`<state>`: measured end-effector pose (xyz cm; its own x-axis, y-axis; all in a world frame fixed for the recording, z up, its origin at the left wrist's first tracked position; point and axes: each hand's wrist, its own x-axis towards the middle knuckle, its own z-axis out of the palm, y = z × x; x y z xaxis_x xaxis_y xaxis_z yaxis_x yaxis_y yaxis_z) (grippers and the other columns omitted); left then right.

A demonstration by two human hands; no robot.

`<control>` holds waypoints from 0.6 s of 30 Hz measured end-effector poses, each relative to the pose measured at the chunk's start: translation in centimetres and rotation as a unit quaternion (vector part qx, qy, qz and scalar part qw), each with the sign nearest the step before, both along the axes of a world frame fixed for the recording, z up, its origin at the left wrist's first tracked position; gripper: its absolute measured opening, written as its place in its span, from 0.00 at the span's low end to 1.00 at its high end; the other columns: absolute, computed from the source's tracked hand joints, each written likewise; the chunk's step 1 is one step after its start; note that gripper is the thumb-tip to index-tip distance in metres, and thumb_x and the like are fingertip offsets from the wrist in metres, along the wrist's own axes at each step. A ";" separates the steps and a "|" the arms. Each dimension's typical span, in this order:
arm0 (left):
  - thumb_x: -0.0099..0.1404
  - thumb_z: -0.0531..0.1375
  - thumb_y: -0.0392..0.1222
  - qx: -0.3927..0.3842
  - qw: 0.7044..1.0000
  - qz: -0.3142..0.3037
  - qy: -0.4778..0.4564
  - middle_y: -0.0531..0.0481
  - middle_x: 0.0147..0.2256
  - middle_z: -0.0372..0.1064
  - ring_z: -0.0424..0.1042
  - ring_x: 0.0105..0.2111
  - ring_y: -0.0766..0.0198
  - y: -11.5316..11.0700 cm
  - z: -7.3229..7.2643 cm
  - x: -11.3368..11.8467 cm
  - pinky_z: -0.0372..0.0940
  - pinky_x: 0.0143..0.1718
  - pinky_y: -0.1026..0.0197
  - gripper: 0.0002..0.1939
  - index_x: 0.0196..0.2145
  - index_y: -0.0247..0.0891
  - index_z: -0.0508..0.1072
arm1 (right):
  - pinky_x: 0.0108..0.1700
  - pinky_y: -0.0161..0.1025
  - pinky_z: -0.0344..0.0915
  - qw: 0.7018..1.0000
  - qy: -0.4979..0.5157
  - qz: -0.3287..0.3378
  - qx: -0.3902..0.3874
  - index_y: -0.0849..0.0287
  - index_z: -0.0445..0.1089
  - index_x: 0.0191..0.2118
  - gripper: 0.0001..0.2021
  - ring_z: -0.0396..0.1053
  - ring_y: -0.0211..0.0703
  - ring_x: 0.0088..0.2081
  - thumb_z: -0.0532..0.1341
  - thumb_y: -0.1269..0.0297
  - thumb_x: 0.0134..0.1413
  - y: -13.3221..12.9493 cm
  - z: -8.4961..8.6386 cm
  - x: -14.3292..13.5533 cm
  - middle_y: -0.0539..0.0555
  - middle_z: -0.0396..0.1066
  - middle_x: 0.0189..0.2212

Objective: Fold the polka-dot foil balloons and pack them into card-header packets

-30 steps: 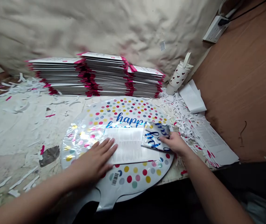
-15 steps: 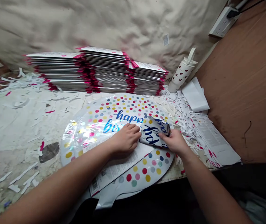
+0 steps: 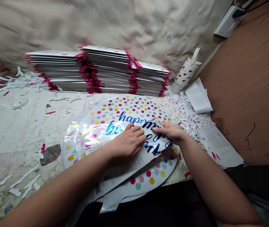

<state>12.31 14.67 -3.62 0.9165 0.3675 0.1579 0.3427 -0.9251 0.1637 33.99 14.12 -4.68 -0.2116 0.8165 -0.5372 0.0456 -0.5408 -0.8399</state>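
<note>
Foil (image 3: 160,144) sat pinched in the right hand (image 3: 175,133); light pressure suited the left hand (image 3: 129,142), fingers half curled over card (image 3: 125,171), hold unclear.

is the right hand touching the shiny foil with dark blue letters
Touching. The head view shows the right hand with fingertips directly over the upper right part of the foil, no gap between them.

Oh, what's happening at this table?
Someone's left hand presses on a printed sheet, while the right hand grips a shiny folded foil piece with blue lettering. Both lie over a large dotted balloon reading "happy". Three stacks of pink-edged cards stand behind.
</note>
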 end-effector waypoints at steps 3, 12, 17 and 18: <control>0.62 0.47 0.36 -0.007 1.000 0.009 -0.008 0.46 0.33 0.63 0.58 0.37 0.58 0.1 0.1 -0.3 0.51 0.43 0.52 0.07 0.31 0.37 0.64 | 0.22 0.30 0.64 0.998 -0.011 -0.036 0.042 0.62 0.68 0.27 0.12 0.66 0.33 0.19 0.69 0.63 0.36 0.2 0.5 -1.0 0.48 0.70 0.19; 0.64 0.44 0.36 -0.005 0.998 0.056 -0.020 0.46 0.33 0.61 0.57 0.35 0.58 0.4 1.0 0.0 0.52 0.41 0.52 0.09 0.32 0.36 0.63 | 0.21 0.29 0.58 0.975 -0.136 -0.004 0.177 0.61 0.67 0.26 0.04 0.60 0.30 0.18 0.63 0.68 0.39 -0.2 1.7 -3.1 0.45 0.65 0.16; 0.63 0.45 0.36 0.000 0.997 0.073 -0.006 0.46 0.33 0.61 0.57 0.36 0.57 0.0 1.2 -0.5 0.52 0.41 0.51 0.08 0.32 0.37 0.63 | 0.24 0.31 0.61 0.965 -0.134 0.117 0.193 0.61 0.73 0.27 0.04 0.62 0.33 0.21 0.62 0.69 0.41 -1.6 2.9 -2.6 0.47 0.68 0.19; 0.64 0.45 0.36 0.005 0.995 0.094 -0.014 0.46 0.33 0.61 0.57 0.36 0.57 -0.1 1.4 -0.6 0.52 0.42 0.50 0.08 0.32 0.37 0.63 | 0.28 0.33 0.63 0.960 -0.147 0.069 0.228 0.60 0.74 0.33 0.09 0.65 0.35 0.25 0.62 0.68 0.42 -1.9 3.0 -2.3 0.48 0.70 0.24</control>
<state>11.67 14.53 -2.23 0.8270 0.5298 0.1882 0.5048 -0.8471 0.1664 31.71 12.18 -1.71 -0.2292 0.9557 -0.1846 0.3613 -0.0925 -0.9279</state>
